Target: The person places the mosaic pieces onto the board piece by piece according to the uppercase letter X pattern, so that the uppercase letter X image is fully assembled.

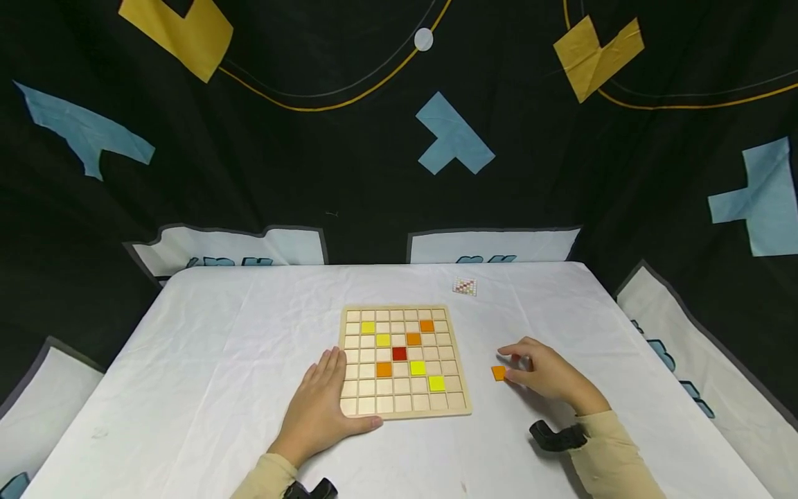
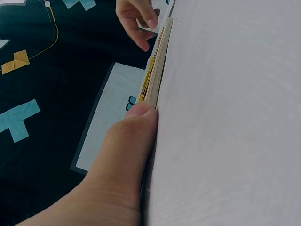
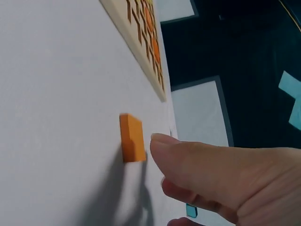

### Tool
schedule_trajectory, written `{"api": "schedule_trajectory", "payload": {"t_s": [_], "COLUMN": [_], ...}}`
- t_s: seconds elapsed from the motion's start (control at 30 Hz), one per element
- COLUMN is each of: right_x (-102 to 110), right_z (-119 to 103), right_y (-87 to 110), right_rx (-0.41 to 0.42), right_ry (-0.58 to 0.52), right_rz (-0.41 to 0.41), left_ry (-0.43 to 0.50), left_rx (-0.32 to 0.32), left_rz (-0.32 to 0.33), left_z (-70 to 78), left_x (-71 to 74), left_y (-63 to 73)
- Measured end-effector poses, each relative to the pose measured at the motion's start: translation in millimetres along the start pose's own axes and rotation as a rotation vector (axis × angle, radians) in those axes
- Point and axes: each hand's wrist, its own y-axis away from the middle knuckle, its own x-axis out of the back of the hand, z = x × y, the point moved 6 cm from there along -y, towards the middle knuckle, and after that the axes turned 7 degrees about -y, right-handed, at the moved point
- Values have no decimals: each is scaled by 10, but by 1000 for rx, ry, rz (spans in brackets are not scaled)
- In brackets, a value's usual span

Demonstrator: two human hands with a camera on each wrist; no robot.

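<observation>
A square wooden grid board (image 1: 408, 414) lies flat on the table, with yellow, orange and one red tile (image 1: 399, 354) among its plain cells. My left hand (image 1: 321, 409) rests at its near left corner, fingers straight along the left side. The left thumb (image 2: 127, 141) presses against the front edge in the left wrist view. Right of the board, my right hand (image 1: 545, 371) hovers with thumb and fingers parted beside a loose orange tile (image 3: 133, 138). In the right wrist view a gap shows between the thumb and that tile, which sits on the cloth.
A small card with a coloured grid pattern (image 1: 465, 287) lies beyond the board's far right corner. White cloth covers the table (image 1: 206, 360). A black curtain (image 1: 280, 173) with yellow and blue shapes hangs behind. Each wrist wears a black device (image 1: 557, 436).
</observation>
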Motion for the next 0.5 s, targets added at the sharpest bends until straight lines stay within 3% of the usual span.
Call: {"api": "schedule_trajectory", "payload": {"t_s": [0.3, 0.5], "right_x": [-43, -105], "right_z": [97, 103], "right_y": [32, -57], "right_rx": [-11, -72], "right_ry": [-23, -145], "right_rz": [10, 56], "left_ry": [-2, -2], "left_rx": [-6, -6], "left_rz": [9, 7], "left_z": [2, 6], "left_x": [8, 9], "left_y": [4, 6]}}
